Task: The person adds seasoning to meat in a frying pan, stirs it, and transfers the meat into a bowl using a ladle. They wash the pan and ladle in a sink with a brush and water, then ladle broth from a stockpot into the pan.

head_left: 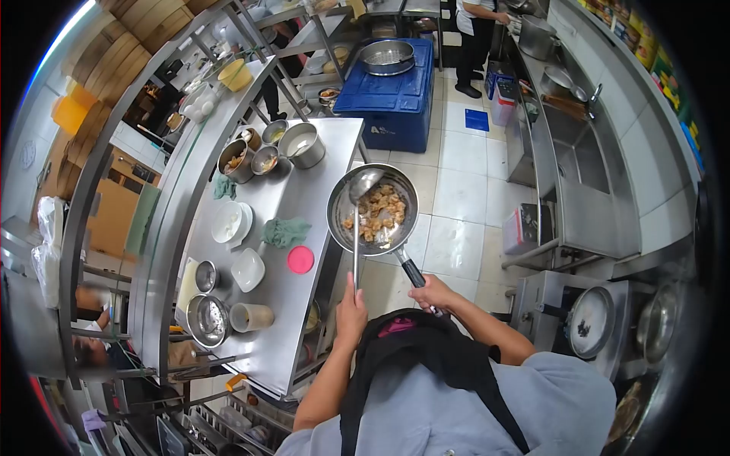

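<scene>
A round metal pan (407,224) with browned food pieces (382,209) in it is in the air beside the steel table's right edge. My right hand (432,293) is closed round the pan's black handle (413,272). In my left hand (351,311) is the long handle of a metal ladle (366,184), whose bowl rests inside the pan at its upper left, next to the food. The fingers of both hands are wrapped round the handles.
The steel table (277,333) holds metal pots (302,144), white bowls (248,270), a green cloth (286,232) and a pink lid (300,259). A blue chest (389,99) stands ahead. At the right are a sink (579,156) and a stove pan (591,321). Another person (477,42) stands at the back.
</scene>
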A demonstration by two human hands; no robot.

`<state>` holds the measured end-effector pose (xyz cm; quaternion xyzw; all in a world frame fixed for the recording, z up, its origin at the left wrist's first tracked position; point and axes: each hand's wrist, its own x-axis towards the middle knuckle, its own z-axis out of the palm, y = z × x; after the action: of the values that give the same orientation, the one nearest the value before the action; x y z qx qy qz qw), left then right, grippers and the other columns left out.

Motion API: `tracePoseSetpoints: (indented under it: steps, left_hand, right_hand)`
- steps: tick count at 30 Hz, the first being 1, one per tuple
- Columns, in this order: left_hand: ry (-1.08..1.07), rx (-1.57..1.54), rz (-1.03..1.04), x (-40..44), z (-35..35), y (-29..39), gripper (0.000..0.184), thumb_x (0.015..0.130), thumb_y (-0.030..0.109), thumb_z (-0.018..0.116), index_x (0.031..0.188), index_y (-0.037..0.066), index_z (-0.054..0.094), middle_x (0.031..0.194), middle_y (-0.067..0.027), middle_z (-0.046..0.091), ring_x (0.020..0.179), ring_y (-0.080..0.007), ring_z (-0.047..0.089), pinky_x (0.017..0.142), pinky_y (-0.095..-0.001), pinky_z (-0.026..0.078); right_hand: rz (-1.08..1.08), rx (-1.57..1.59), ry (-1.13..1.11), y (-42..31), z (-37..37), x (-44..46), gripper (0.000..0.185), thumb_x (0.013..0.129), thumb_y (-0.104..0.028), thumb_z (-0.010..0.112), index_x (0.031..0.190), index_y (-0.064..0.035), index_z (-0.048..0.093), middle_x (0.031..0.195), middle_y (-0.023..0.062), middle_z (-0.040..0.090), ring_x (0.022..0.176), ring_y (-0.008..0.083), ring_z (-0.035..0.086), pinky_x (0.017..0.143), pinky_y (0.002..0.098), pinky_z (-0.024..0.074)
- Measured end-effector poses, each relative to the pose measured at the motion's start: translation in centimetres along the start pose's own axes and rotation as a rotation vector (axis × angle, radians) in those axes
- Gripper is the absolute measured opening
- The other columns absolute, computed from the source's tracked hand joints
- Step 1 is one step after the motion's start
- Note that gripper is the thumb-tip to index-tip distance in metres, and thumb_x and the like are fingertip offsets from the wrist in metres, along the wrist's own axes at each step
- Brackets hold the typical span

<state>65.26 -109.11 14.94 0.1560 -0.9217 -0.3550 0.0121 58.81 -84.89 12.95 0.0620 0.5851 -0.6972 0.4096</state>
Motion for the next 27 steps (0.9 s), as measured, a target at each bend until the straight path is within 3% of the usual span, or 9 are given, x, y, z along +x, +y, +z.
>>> tracePoseSetpoints:
  steps: [4,6,10,12,17,20,21,25,27]
  left_hand:
    - [-0.201,0.395,0.091,-1.5,-4.9,-1.8,0.058,0.098,0.029,0.054,0.153,0.031,0.036,0.099,-0.0199,0.069,0.088,-0.0408,0.068,0.073,-0.0531,0.053]
    - [-0.121,0.477,0.195,-2.3,-8.6,-3.6,0.055,0.097,0.026,0.057,0.149,0.034,0.043,0.09,-0.0148,0.067,0.081,-0.0374,0.067,0.068,-0.0508,0.052]
    - [-0.102,0.245,0.193,-4.3,-15.6,-1.5,0.047,0.095,0.023,0.061,0.141,0.027,0.057,0.091,-0.019,0.069,0.083,-0.0369,0.068,0.071,-0.0458,0.052]
    - [-0.327,0.104,-0.011,-5.5,-17.9,0.0,0.046,0.095,0.022,0.061,0.141,0.022,0.057,0.093,-0.0223,0.07,0.085,-0.0399,0.068,0.076,-0.0424,0.053]
    - [-0.326,0.182,-0.033,-3.2,-13.7,-1.7,0.047,0.096,0.02,0.058,0.143,0.018,0.054,0.094,-0.0235,0.069,0.084,-0.0404,0.068,0.076,-0.0403,0.052]
    - [-0.087,0.014,0.066,-2.8,-11.0,-2.4,0.048,0.097,0.019,0.057,0.145,0.018,0.052,0.097,-0.0257,0.069,0.088,-0.0439,0.067,0.076,-0.0434,0.052]
    - [0.05,0.038,0.202,-2.9,-9.1,-3.3,0.05,0.098,0.018,0.055,0.148,0.018,0.048,0.097,-0.0262,0.069,0.09,-0.045,0.067,0.077,-0.0474,0.052]
    - [-0.119,0.051,-0.131,-3.5,-3.1,-1.1,0.059,0.099,0.018,0.053,0.155,0.018,0.034,0.11,-0.0302,0.066,0.101,-0.0481,0.064,0.085,-0.0497,0.051]
    - [-0.084,-0.083,0.034,-3.5,-1.9,-1.3,0.06,0.099,0.018,0.052,0.155,0.016,0.032,0.115,-0.0318,0.064,0.104,-0.0495,0.063,0.087,-0.05,0.05]
  right_hand:
    - [0.1,0.046,-0.007,-1.4,-1.2,1.3,0.023,0.087,-0.007,0.068,0.083,-0.0103,0.046,0.058,-0.0026,0.04,0.043,0.0078,0.039,0.039,0.027,0.0344]
    - [0.11,0.098,-0.012,-0.8,-1.9,0.7,0.022,0.086,-0.007,0.068,0.086,-0.0097,0.046,0.058,-0.0019,0.042,0.043,0.008,0.04,0.038,0.0277,0.0363]
    - [0.104,0.144,-0.024,0.6,-2.8,-0.8,0.025,0.085,-0.008,0.068,0.09,-0.0098,0.044,0.059,-0.0014,0.043,0.043,0.0078,0.041,0.037,0.0282,0.0385]
    - [0.087,0.146,-0.029,0.8,-2.6,-0.8,0.025,0.085,-0.007,0.068,0.089,-0.0098,0.043,0.059,-0.0011,0.043,0.043,0.0078,0.041,0.037,0.0283,0.0387]
    - [0.033,0.079,0.001,0.9,-1.7,0.1,0.024,0.086,-0.006,0.068,0.085,-0.0098,0.044,0.059,-0.0006,0.046,0.044,0.0083,0.043,0.037,0.0287,0.039]
    - [0.037,0.073,-0.025,1.5,-2.0,-0.5,0.023,0.086,-0.006,0.068,0.084,-0.0097,0.046,0.059,-0.0009,0.046,0.046,0.0083,0.045,0.039,0.0273,0.0381]
    - [0.036,0.075,-0.024,1.7,-1.9,-0.5,0.023,0.086,-0.006,0.068,0.084,-0.0097,0.046,0.059,-0.0009,0.046,0.046,0.0083,0.045,0.039,0.0273,0.0381]
    - [-0.064,0.004,0.011,2.6,-0.7,0.4,0.021,0.085,-0.008,0.068,0.081,-0.0092,0.048,0.059,-0.0005,0.049,0.047,0.0079,0.045,0.043,0.0261,0.0369]
    - [-0.073,0.011,0.034,2.5,-0.1,0.9,0.02,0.085,-0.009,0.068,0.08,-0.0091,0.048,0.059,-0.0004,0.05,0.047,0.0079,0.045,0.044,0.0259,0.0366]
